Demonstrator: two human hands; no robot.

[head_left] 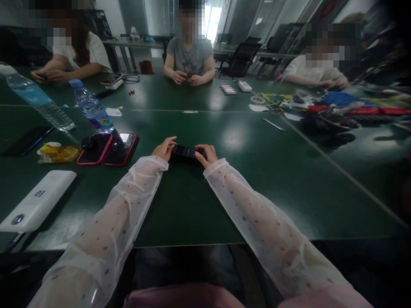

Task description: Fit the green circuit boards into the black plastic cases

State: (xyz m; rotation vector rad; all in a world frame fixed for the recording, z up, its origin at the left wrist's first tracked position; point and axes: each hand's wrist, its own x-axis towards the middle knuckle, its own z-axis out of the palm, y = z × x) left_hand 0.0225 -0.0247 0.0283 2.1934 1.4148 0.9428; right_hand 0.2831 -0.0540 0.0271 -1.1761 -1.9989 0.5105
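A small black device (186, 151) is held level just above or on the green table, between my two hands near the middle of the view. My left hand (165, 148) grips its left end, fingers bent over the edge. Around its right end my right hand (207, 155) is closed, with the thumb on the near side. The device has a dark face; its finer details are too small to read. Sheer white dotted sleeves cover both my forearms.
Two pink-edged phones (120, 149), a yellow packet (59, 153), a white power bank (40, 201) and two bottles (93, 107) lie or stand left. A wrench (273, 124) and tangled cables (276, 101) are at right. Three people sit across the green table (192, 214).
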